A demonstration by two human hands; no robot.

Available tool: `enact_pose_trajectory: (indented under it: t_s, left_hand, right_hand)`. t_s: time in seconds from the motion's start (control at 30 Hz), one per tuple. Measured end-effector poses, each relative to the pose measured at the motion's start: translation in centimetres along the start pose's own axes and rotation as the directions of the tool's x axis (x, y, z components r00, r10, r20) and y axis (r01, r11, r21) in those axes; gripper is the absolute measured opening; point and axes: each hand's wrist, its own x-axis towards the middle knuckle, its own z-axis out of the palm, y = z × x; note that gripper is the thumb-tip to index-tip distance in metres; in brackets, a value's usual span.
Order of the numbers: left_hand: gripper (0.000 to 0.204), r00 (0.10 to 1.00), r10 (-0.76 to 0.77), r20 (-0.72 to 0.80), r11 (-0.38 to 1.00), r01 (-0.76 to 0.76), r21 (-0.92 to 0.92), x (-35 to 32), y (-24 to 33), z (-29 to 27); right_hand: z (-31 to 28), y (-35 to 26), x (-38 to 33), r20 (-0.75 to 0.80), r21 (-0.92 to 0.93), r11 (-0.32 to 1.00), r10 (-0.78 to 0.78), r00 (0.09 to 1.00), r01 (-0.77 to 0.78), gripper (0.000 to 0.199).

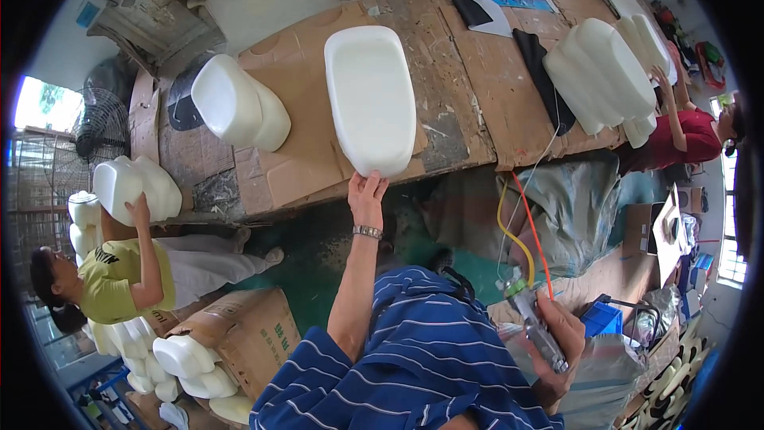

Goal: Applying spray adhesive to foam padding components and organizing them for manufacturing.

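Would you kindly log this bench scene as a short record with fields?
Left hand: left hand touches the near end of the white tub, fingers on its rim
Right hand: right hand grips a metal tool with yellow and orange hoses
Surface: tub lies on a cardboard-covered bench
Nearby: second tub to its left; stack of tubs to its right
Others: two people handling tubs, one at each side

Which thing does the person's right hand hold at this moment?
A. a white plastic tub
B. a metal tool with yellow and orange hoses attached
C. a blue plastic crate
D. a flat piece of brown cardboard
B: the right hand is wrapped around the grey metal tool, from which thin yellow and orange hoses rise; the left hand touches the edge of the large white moulded plastic tub on the wooden workbench.
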Motion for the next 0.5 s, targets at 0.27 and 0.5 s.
enact_pose_trajectory:
  t_s: [0.27, 0.5]
  left_hand:
    - [0.039, 1.0, 0.008, -0.023, 1.0, -0.008, -0.005, 0.3, -0.1, 0.2]
    - [0.04, 1.0, 0.018, -0.022, 1.0, -0.018, -0.015, 0.2, -0.1, 0.2]
  right_hand:
    - [-0.3, -0.1, -0.5, 0.078, -0.006, 0.999, -0.045, 0.996, 0.045, 0.059]
    - [-0.5, -0.5, -0.4, 0.039, -0.003, 1.0, -0.019, 0.999, 0.019, 0.061]
